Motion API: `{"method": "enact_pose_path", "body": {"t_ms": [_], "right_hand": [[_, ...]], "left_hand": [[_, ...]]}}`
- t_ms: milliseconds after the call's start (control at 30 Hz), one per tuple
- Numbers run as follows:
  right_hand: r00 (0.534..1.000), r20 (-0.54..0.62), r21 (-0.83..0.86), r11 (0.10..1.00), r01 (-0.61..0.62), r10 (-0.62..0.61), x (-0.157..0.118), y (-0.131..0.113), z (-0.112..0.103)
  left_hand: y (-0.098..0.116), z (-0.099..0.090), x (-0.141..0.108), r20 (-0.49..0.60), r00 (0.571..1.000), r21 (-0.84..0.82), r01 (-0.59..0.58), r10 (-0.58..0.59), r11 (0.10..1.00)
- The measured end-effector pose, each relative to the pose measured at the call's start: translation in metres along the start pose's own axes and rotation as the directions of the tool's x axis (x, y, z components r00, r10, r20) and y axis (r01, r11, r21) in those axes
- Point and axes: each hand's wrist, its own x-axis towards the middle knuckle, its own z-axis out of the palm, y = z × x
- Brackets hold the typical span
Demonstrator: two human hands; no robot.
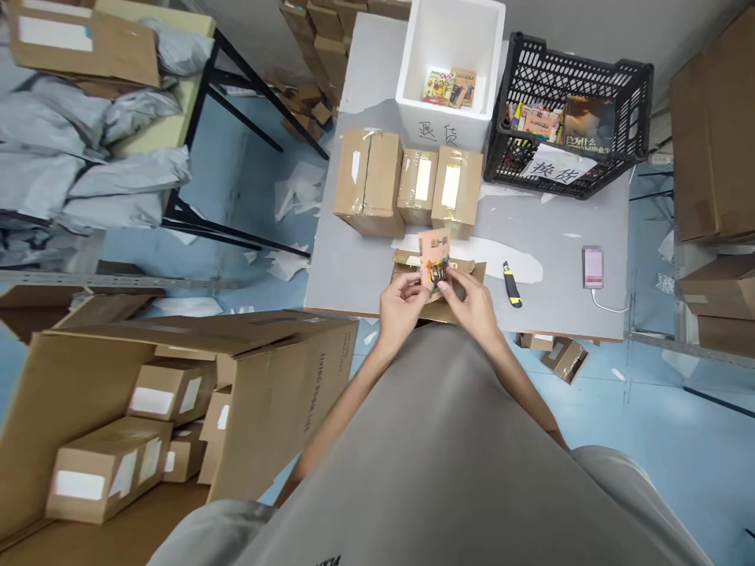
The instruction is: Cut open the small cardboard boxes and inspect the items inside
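Observation:
A small pink booklet (435,250) with a colourful printed cover is held up over the table's front edge. My left hand (406,303) pinches its lower left side, and my right hand (470,303) grips its lower right corner. Beneath both hands lies an opened cardboard box (406,261), mostly covered by the hands and booklet; its contents cannot be made out. A yellow and black utility knife (512,284) rests to the right of my right hand. Several taped cartons (377,177) stand just behind the booklet.
A white foam box (413,47) with small booklets and a black crate (501,145) with books stand at the table's back. A charging phone (593,267) lies right. At lower left, a large carton (283,385) holds smaller boxes; grey parcels (123,177) pile on a shelf.

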Motion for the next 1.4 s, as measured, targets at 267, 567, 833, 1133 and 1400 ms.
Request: {"method": "enact_pose_path", "body": {"t_ms": [267,567,833,1133,1400], "right_hand": [[0.986,-0.041,0.255,0.956,-0.146,0.162,0.006,0.012,-0.003],[0.974,0.123,0.376,0.899,-0.224,0.191,0.005,0.014,-0.019],[0.985,-0.152,0.130,0.989,-0.065,0.084,0.003,0.011,-0.022],[0.993,-0.015,0.346,0.933,-0.103,0.115,-0.006,-0.006,0.019],[0.985,0.060,0.486,0.857,-0.172,0.163,0.006,0.004,-0.004]], "left_hand": [[0.004,0.007,-0.007,0.149,0.970,0.236,-0.223,0.192,0.946],[-0.009,-0.010,0.011,0.210,0.963,-0.123,0.199,-0.170,0.972],[-0.007,-0.004,0.006,-0.047,0.999,-0.007,-0.010,0.010,1.000],[0.011,0.017,-0.020,0.054,0.917,0.298,-0.393,0.395,0.870],[0.003,-0.011,0.007,-0.081,0.945,0.283,-0.282,0.316,0.917]]}}
